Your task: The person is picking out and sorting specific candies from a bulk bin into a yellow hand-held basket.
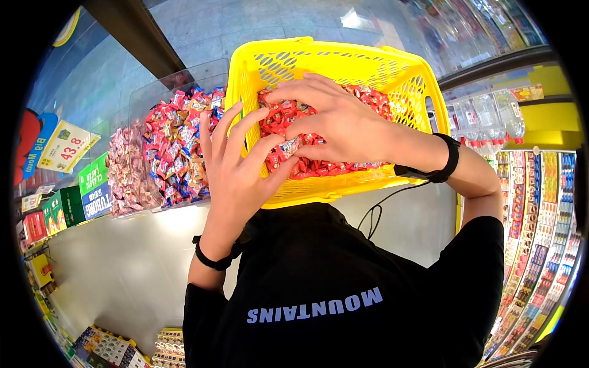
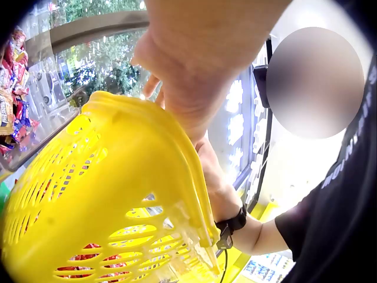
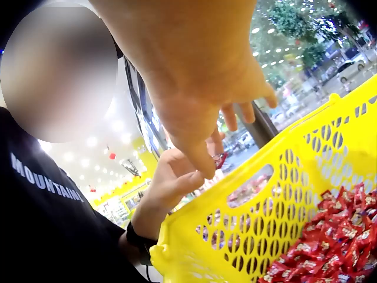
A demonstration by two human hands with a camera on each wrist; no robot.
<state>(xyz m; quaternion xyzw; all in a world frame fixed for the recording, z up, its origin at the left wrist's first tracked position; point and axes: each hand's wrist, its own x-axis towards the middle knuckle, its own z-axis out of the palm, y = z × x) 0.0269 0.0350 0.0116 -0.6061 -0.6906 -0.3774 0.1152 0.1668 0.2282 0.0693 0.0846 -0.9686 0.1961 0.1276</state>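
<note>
A small red wrapped candy (image 1: pixel 288 147) sits between the two hands, over the yellow shopping basket (image 1: pixel 343 187). My right hand (image 1: pixel 340 116) reaches across from the right and pinches it between thumb and index finger. From the left, my left hand (image 1: pixel 236 165) pinches the candy's other side with its thumb and index fingertips, its remaining fingers spread. In the right wrist view, a red bit of wrapper (image 3: pixel 220 160) shows past the right thumb. Many red wrapped candies (image 1: pixel 374 101) fill the basket's bottom.
Left of the basket, clear bins hold pink-wrapped candies (image 1: pixel 129 165) and mixed red and blue candies (image 1: pixel 178 147). A price card (image 1: pixel 69 147) stands beyond them. Plastic bottles (image 1: pixel 491 116) are at the right. A cable (image 1: pixel 374 211) hangs by the right wristband (image 1: pixel 438 165).
</note>
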